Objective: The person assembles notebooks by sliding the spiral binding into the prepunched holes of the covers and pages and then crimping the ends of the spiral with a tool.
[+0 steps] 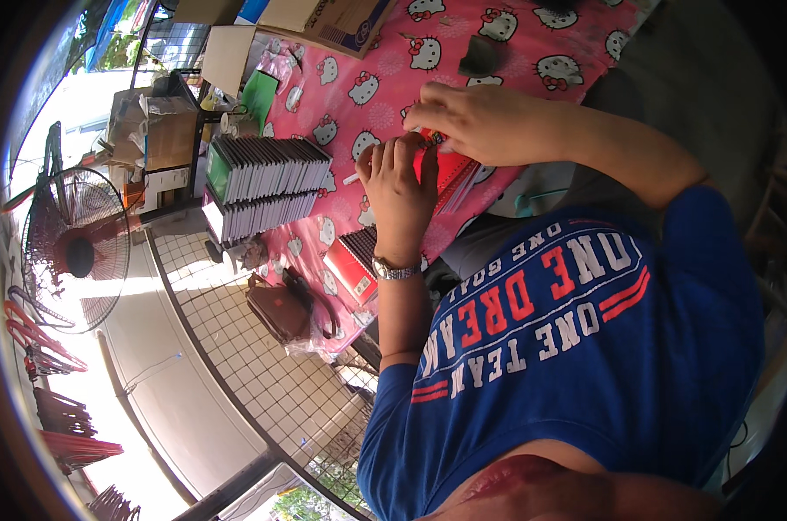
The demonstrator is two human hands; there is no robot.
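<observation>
My left hand, with a metal watch at its wrist, has its fingers bent over the upper edge of a red spiral notebook. My right hand reaches in from the right, its fingers curled together beside the left fingertips. Between the two hands is a small red item with yellow and dark marks; both hands' fingers close around it, and they hide most of its shape. The notebook lies on the pink cartoon-print tablecloth. A thin white stick-like end shows beside my left fingers.
Left of my hands stand two stacks of spiral notebooks. Closer in lie another red notebook and a brown bag. A cardboard box and a dark piece sit at the far side. A fan stands left.
</observation>
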